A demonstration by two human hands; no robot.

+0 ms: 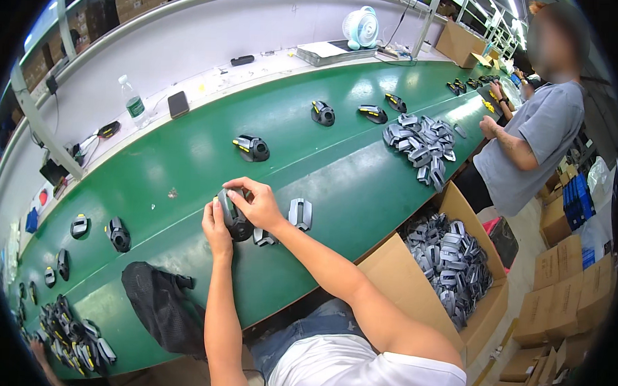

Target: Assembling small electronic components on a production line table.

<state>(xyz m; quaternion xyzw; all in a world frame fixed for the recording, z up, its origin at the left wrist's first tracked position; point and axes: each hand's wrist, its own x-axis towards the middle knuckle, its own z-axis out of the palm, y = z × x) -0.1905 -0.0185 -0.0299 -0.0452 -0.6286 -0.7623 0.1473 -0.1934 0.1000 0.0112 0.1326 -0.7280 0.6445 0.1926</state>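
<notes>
Currently both bare hands close around a black rounded housing with a grey upper piece, held low over or on the long green counter; the left hand has its grip pressed against the housing's left side, and the right hand has its grip pinching the top and far edge; the fingers cover much of it, so whether its underside touches the counter I cannot tell.

Just right of the housing lies a pale grey plastic frame with a long opening; nearer, partly hidden beneath the right forearm, sits a second grey plastic piece; beyond the housing rests a black oval unit with yellow parts.

Well to the housing's right is a heap of loose grey plastic frames; between that heap and the person, an open brown cardboard box holds many similar pieces; left of the housing and nearer the person slumps a black mesh-like fabric item.
</notes>
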